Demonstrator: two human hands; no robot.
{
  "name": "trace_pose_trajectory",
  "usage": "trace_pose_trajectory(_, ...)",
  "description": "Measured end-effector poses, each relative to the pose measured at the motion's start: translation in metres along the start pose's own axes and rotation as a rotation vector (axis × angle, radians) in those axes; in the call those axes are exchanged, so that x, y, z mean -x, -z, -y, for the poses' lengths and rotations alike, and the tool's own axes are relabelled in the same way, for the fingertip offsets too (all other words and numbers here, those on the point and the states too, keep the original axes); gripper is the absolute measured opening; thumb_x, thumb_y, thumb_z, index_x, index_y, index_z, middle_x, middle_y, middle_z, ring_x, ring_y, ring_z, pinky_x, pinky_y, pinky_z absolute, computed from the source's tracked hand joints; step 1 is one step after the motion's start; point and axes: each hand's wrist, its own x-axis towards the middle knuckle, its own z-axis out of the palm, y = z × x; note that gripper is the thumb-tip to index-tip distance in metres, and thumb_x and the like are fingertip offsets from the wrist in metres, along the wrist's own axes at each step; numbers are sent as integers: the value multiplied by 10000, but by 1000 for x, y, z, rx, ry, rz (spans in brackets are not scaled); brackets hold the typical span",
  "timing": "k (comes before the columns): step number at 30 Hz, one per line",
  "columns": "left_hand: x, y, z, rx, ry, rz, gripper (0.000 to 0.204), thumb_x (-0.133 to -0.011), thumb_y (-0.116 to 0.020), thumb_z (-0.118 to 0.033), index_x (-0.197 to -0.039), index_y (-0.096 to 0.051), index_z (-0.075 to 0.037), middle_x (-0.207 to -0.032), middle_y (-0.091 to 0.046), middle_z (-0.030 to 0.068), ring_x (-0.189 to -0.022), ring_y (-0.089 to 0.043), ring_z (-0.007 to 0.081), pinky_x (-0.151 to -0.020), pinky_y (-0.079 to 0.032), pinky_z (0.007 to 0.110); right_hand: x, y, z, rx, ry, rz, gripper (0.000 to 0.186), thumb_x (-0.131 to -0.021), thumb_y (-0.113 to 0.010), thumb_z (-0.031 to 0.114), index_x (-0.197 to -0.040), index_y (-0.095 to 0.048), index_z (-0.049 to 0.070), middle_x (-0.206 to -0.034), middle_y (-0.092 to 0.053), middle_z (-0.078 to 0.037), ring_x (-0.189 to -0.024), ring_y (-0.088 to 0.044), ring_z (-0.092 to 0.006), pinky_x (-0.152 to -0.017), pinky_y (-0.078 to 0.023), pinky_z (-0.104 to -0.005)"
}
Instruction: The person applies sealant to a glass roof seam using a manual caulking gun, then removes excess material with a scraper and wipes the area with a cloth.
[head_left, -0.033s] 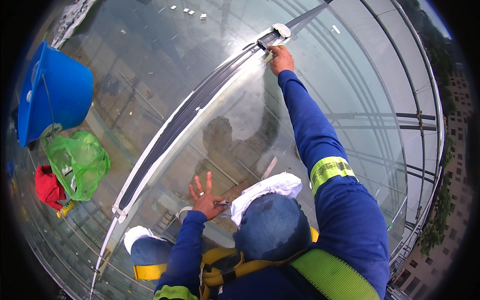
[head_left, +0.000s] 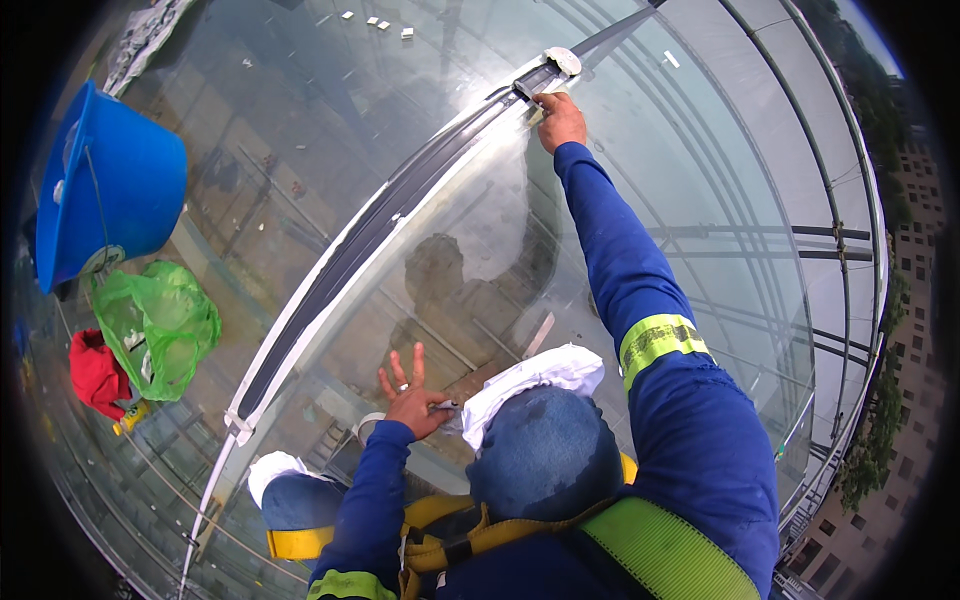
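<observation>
My right hand [head_left: 563,122] reaches far forward, closed on a small flat dark tool [head_left: 524,92], perhaps a spatula. The tool touches the black sealant joint [head_left: 375,222], which runs in a curve between glass panels with white masking tape [head_left: 283,312] along both sides. Just beyond that hand, a round whitish disc [head_left: 564,61] sits on the joint. Close to my knee, my left hand [head_left: 406,405] hovers over or rests on the glass. Several of its fingers are spread, while thumb and forefinger pinch something small and greyish that I cannot make out.
On the left stand a blue bucket [head_left: 140,180], a green plastic bag [head_left: 175,330] and a red cloth [head_left: 97,375]. Small white pieces [head_left: 407,34] lie on the far glass. My knees have white pads [head_left: 535,385]. Metal railings [head_left: 815,150] curve along the right edge.
My right hand with the tool has shifted very slightly back along the joint, down and left. My left hand and the other things stay as they were.
</observation>
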Motion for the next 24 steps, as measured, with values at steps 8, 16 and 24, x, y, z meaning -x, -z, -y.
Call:
trace_pose_trajectory(8, 2, -1, -2, -2, -53, -66, 301, -727, -804, -417, -977, -813, -249, -1674, 135, 117, -1472, 237, 491, -1118, 154, 666, 33, -7, 29, 2, -11, 77, 442, -813, -590, 31, -1196, -709, 219, -1193, -631, -69, -1063, -646, -333, -937, -521, -429)
trace_pose_trajectory(16, 1, -1, 0, -34, -67, -75, 287, -727, -801, -428, -959, -812, -260, -1676, 118, 125, -1478, 205, 503, -1123, 129, 677, 98, -14, 81, -219, 74, 204, 351, -832, -613, 25, -1138, -730, 151, -1120, -663, -115, -1008, -648, -353, -889, -520, -437)
trace_pose_trajectory(24, -6, -2, -7, -18, -30, -48, 272, -733, -818, -427, -959, -815, -276, -1680, 107, 105, -1488, 202, 478, -1132, 144, 653, 3, 16, -10, -124, -97, -264, 234, -890, -618, 77, -1091, -730, 119, -989, -691, -142, -921, -666, -326, -857, -522, -424)
